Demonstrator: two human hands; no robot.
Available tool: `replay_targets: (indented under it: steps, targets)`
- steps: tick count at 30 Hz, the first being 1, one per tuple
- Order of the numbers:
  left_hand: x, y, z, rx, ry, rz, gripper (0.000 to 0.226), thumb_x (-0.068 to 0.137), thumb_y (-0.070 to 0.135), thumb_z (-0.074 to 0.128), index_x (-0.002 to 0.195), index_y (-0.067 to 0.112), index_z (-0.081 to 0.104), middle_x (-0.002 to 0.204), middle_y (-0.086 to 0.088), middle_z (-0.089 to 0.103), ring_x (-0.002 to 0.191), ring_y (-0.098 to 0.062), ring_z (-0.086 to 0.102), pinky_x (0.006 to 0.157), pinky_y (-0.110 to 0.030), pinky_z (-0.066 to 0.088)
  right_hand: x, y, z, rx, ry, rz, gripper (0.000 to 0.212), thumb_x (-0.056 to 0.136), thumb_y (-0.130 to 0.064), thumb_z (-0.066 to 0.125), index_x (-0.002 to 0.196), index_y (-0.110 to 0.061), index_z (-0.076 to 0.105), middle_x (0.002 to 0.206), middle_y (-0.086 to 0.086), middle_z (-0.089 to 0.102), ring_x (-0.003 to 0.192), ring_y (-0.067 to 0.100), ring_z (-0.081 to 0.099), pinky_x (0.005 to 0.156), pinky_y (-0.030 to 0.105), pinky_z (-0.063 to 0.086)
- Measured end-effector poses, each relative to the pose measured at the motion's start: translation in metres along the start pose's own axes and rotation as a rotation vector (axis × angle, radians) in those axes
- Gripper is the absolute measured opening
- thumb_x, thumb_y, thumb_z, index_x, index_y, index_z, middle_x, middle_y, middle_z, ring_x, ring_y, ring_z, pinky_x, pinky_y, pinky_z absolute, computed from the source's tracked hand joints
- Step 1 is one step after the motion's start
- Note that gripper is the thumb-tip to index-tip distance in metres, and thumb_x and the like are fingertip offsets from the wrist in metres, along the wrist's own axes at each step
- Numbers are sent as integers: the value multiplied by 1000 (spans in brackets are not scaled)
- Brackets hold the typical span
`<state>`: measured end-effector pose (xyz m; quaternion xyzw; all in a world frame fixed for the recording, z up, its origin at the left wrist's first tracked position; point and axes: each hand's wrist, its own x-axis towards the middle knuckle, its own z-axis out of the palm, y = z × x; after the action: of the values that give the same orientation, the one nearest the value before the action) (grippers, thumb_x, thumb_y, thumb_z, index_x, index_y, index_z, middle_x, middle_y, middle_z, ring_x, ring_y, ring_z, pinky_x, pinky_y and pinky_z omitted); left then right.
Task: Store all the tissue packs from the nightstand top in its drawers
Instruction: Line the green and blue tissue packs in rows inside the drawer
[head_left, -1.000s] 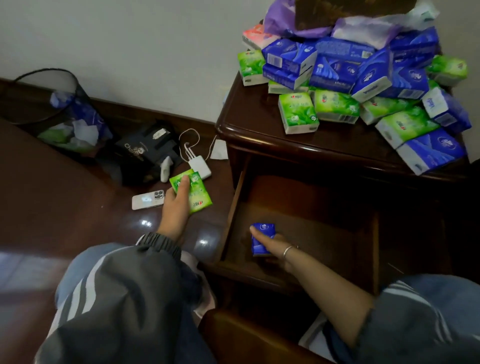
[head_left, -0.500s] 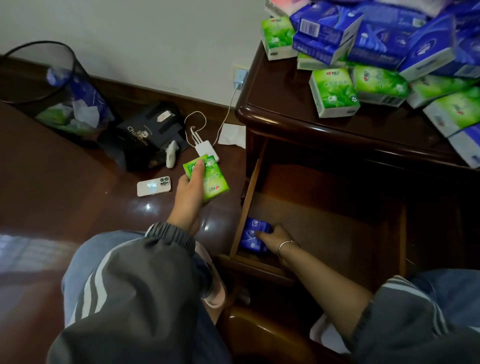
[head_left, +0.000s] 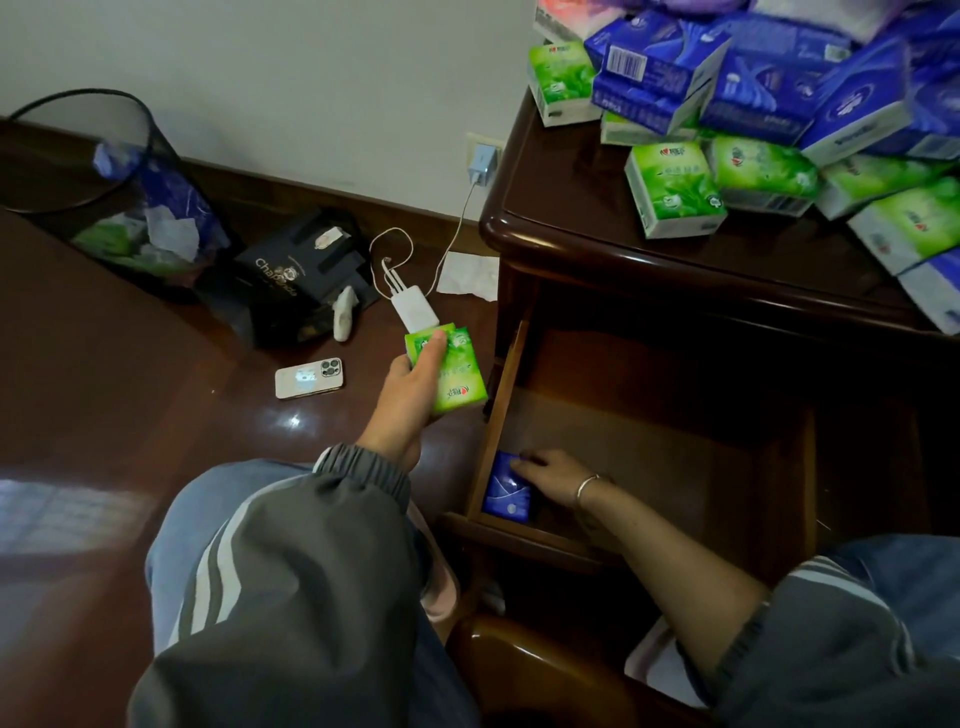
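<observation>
A dark wooden nightstand (head_left: 561, 228) stands at the right, its top heaped with several blue and green tissue packs (head_left: 675, 189). Its upper drawer (head_left: 675, 452) is pulled out. My right hand (head_left: 550, 473) reaches into the drawer's near left corner and rests on a blue tissue pack (head_left: 506, 493) lying against the side wall. My left hand (head_left: 410, 384) hovers over the floor just left of the drawer, holding green tissue packs (head_left: 457, 374).
On the floor at the left are a phone (head_left: 309, 378), a white charger block with cable (head_left: 413, 312), a black box (head_left: 291, 280), a crumpled tissue (head_left: 467, 275) and a mesh waste bin (head_left: 98, 182). My knees fill the bottom of the view.
My right hand has slid the blue pack to the drawer's near left corner. My left hand with the green packs has drifted right, closer to the drawer. The view has tilted down.
</observation>
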<state>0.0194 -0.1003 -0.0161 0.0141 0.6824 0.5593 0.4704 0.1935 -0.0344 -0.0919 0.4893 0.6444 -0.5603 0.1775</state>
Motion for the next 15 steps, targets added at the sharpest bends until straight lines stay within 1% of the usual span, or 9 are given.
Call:
replay_targets:
  steps: [2, 4, 5, 6, 8, 9, 10, 13, 15]
  targets:
    - [-2, -2, 2, 57, -50, 1, 58, 90, 47, 56, 128, 4, 49, 116, -14, 65, 87, -16, 67, 54, -20, 51, -6, -3, -7, 13, -27, 4, 49, 97, -43, 40, 131, -10, 52, 138, 9, 51, 125, 23, 49, 100, 26, 34]
    - [-5, -5, 5, 116, -93, -15, 56, 90, 46, 57, 126, 4, 50, 111, -12, 67, 82, -14, 67, 53, -19, 51, -15, -10, -19, 79, 114, -20, 57, 97, -47, 36, 140, -11, 41, 146, 8, 42, 132, 21, 41, 107, 29, 28]
    - [-6, -7, 6, 137, -122, -27, 55, 90, 45, 57, 126, 4, 50, 109, -12, 67, 82, -14, 67, 55, -21, 51, -22, -15, -25, 181, 171, -55, 55, 96, -47, 37, 139, -13, 42, 145, 6, 44, 127, 17, 44, 106, 30, 30]
    - [-8, -9, 8, 159, -157, -38, 55, 90, 46, 57, 125, 3, 50, 108, -12, 67, 83, -16, 67, 59, -23, 52, -29, -21, -28, 320, 165, -109, 49, 95, -47, 39, 135, -18, 47, 139, 4, 50, 118, 13, 50, 101, 31, 34]
    - [-12, -12, 13, 215, -267, -47, 53, 91, 47, 54, 119, 2, 56, 102, -11, 68, 84, -17, 66, 68, -26, 52, -44, -35, -32, 567, 22, -164, 31, 93, -46, 46, 118, -29, 55, 118, -5, 63, 102, 9, 59, 92, 31, 42]
    - [-14, -13, 16, 236, -339, -46, 50, 92, 48, 51, 114, 3, 61, 100, -11, 69, 84, -17, 67, 72, -27, 52, -50, -39, -31, 593, -33, -175, 22, 91, -42, 51, 111, -32, 55, 108, -9, 65, 96, 8, 62, 90, 32, 45]
    - [-16, -14, 18, 247, -400, -48, 49, 94, 48, 48, 110, 5, 64, 99, -12, 70, 85, -18, 67, 77, -29, 53, -54, -43, -31, 608, -60, -193, 17, 90, -37, 55, 107, -32, 55, 102, -9, 65, 94, 9, 63, 90, 33, 47]
    - [-20, -15, 23, 309, -471, -67, 56, 94, 52, 42, 117, 5, 63, 112, -16, 68, 98, -21, 65, 94, -36, 48, -57, -45, -30, 685, -29, -207, 17, 89, -21, 61, 105, -22, 57, 106, 3, 67, 101, 23, 64, 94, 39, 50]
    - [-22, -17, 25, 423, -466, -90, 68, 90, 64, 36, 127, 12, 57, 126, -12, 62, 114, -21, 60, 105, -41, 42, -54, -37, -32, 750, 5, -190, 16, 88, -16, 62, 103, -17, 60, 105, 9, 68, 95, 23, 67, 86, 34, 54]
